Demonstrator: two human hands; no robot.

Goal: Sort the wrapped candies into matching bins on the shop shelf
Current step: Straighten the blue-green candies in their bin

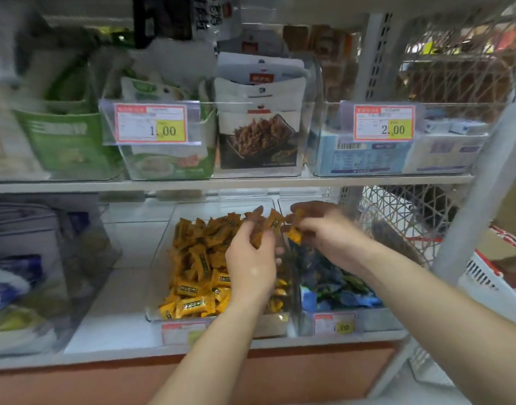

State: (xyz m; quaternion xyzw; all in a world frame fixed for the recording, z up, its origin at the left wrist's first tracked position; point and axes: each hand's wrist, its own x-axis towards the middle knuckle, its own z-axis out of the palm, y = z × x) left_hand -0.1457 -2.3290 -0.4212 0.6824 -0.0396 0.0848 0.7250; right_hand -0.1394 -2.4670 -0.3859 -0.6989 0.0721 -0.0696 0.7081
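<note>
On the lower shelf a clear bin [160, 276] holds a heap of yellow wrapped candies [198, 267]. Right beside it, a second clear bin [376, 318] holds blue and green wrapped candies [335, 283]. My left hand [250, 258] hovers over the right side of the yellow bin, fingers closed on several yellow candies. My right hand [324, 229] is above the back of the blue bin, pinching yellow candies between its fingertips. The two hands nearly touch above the wall between the bins. Motion blurs the fingers.
The upper shelf [221, 182] carries clear bins of snack packets with price tags reading 1.00 [150, 123] and 2.00 [384, 122]. Packaged goods [19, 273] stand at lower left. A white wire mesh panel [403, 220] and a shelf post [473, 200] close the right side.
</note>
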